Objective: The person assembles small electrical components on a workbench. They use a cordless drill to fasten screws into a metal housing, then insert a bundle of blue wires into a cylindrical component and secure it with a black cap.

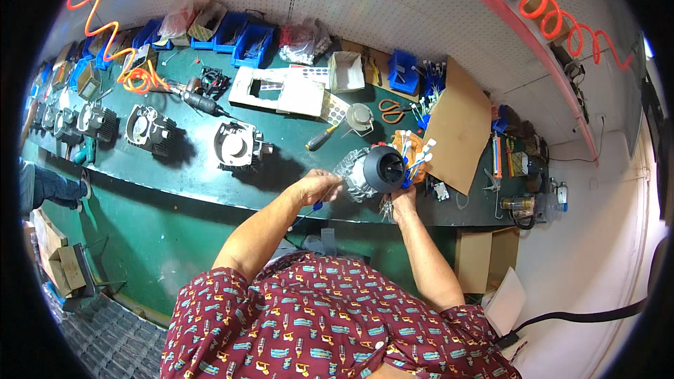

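Observation:
In front of me on the green bench stands a finned metal housing (356, 177) with a round black funnel-shaped part (385, 169) on its right side. My left hand (321, 187) is closed in a pinch at the housing's left side. A thin lead with a blue piece (317, 205) hangs just below those fingers. My right hand (403, 201) is closed below the black part, close to some thin metallic ends (386, 208); what it grips is hidden. Behind it lie an orange cloth (411, 150) and several blue leads with white connectors (423, 159).
More finned housings (236, 147) stand in a row to the left. A screwdriver (321, 137), orange-handled scissors (390, 111) and a round metal part (359, 119) lie beyond. A cardboard sheet (460, 126) leans at right. Blue bins (253, 45) line the back; an orange coiled hose (140, 77) rests left.

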Action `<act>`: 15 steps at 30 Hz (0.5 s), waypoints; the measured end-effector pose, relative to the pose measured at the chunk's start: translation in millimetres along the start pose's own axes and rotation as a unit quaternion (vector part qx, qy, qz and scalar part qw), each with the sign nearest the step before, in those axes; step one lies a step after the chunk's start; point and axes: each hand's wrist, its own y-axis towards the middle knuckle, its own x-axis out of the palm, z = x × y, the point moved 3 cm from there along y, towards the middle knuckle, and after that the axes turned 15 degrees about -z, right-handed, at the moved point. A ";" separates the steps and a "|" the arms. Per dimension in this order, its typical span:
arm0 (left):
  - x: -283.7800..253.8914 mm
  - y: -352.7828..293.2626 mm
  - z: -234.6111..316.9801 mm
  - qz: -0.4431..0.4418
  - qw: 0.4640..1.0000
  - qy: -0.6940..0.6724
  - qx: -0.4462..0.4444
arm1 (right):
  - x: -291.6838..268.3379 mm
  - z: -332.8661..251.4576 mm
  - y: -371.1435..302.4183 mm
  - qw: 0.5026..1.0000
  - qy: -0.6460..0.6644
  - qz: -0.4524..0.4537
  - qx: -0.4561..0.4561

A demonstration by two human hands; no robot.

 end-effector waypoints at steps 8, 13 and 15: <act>-17.0 17.6 10.9 -0.038 0.952 0.283 0.108 | -1.0 -1.1 3.2 1.000 -0.014 0.017 0.021; 43.5 -22.5 30.1 0.166 0.575 0.765 0.239 | 2.0 3.2 0.3 0.999 -0.028 0.015 -0.011; 41.7 -20.7 25.0 0.172 0.663 0.697 0.211 | -0.2 2.8 1.6 1.000 -0.022 0.015 -0.009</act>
